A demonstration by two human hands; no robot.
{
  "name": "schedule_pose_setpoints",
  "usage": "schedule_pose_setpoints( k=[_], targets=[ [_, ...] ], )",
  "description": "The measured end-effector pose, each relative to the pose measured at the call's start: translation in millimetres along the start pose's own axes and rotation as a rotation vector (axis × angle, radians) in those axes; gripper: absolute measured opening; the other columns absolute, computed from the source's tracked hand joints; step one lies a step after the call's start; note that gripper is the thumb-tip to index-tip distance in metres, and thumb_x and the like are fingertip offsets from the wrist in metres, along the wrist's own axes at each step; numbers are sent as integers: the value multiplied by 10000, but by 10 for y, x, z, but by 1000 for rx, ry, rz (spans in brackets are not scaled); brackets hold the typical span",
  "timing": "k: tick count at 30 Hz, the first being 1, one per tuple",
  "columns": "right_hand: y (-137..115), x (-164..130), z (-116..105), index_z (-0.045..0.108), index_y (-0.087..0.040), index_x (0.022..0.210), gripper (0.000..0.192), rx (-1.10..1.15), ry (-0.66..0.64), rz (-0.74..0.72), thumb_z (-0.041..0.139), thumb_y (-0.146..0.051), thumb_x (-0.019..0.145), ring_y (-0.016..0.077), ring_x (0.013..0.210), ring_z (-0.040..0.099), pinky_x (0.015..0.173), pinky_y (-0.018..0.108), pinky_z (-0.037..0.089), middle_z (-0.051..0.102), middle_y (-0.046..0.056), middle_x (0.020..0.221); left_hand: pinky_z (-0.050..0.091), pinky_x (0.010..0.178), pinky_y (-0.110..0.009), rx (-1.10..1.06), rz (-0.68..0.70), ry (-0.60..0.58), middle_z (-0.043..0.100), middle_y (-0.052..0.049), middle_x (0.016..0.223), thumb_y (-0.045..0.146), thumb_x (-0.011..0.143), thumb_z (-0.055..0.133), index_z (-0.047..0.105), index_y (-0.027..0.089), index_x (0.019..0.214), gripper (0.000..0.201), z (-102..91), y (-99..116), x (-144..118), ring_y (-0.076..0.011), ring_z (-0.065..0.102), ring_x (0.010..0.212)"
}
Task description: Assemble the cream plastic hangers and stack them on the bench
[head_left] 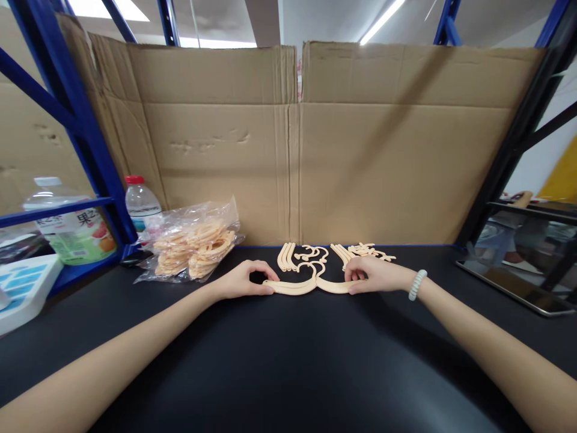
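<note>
At the far left we see a white plastic tray with blue rectangles (22, 291), and behind it a large clear bottle with a white cap and a green label (74, 237). Next comes a smaller clear bottle with a red cap (142, 201); before it rests a transparent plastic bag of cream curved pieces (196, 243). Our left hand (247, 278) has its fingers closed in a pinch upon the left end of a cream, curved, plastic-looking hanger (294, 289), which is at the middle of the smooth black worktop (288, 367). Its two arms meet at the centre; we cannot tell whether they are locked. Behind it lie narrow cream curved strips (286, 257), then cream hooks (311, 251). Our right hand (370, 274), wearing a pale coiled bracelet (417, 285), similarly pinches the right end. Farthest right lies a flat, shiny, tablet-like device (514, 288).
</note>
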State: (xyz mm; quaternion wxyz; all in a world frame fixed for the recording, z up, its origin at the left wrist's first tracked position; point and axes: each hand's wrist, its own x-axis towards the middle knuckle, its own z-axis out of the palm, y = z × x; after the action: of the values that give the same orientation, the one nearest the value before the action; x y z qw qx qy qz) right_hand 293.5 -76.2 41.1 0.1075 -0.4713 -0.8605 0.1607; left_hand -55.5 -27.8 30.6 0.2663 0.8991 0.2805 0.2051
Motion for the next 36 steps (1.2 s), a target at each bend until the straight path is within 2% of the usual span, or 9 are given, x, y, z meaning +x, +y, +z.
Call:
schedule_pose_setpoints(
  k=[10,15,18,21,25,36],
  targets=[
    [-3,-3,-7,668,-176,810,127,0,-12,-24,683,-259,715,175,713,561,605,278,434,620,44,805,431,854,-304,-11,-29,6,691,-28,955,303,742,699,692,199,889,180,8,-3,-17,-201,622,906],
    [17,-21,-44,663,-164,865,191,16,-31,24,686,-204,680,178,718,569,625,284,462,627,50,809,433,851,-302,-13,-30,8,690,-30,945,322,743,699,689,193,881,189,6,9,-17,-200,619,899],
    [39,-36,-71,661,-154,906,224,17,-22,9,674,-247,702,180,730,580,655,294,477,633,53,815,444,845,-311,-51,-72,16,692,-34,937,361,757,678,688,187,903,227,18,-3,-3,-205,618,900],
    [38,-41,-83,664,-137,915,229,15,1,-3,640,-279,737,183,738,593,664,297,482,643,68,836,464,806,-317,-139,-166,108,693,-37,891,388,756,655,689,172,913,268,45,-46,19,-206,624,860],
    [0,-40,-82,667,-133,885,176,22,13,6,555,-191,763,171,709,605,632,276,475,655,66,809,476,810,-340,-203,-238,265,690,-50,933,411,764,617,660,167,950,310,79,-119,38,-211,629,874],
    [-8,-29,-86,669,-135,831,167,-65,76,5,520,-112,760,157,662,605,581,244,441,677,56,770,480,769,-328,-173,-247,261,692,-52,905,396,761,604,665,161,924,293,82,-103,39,-208,632,848]
  ],
)
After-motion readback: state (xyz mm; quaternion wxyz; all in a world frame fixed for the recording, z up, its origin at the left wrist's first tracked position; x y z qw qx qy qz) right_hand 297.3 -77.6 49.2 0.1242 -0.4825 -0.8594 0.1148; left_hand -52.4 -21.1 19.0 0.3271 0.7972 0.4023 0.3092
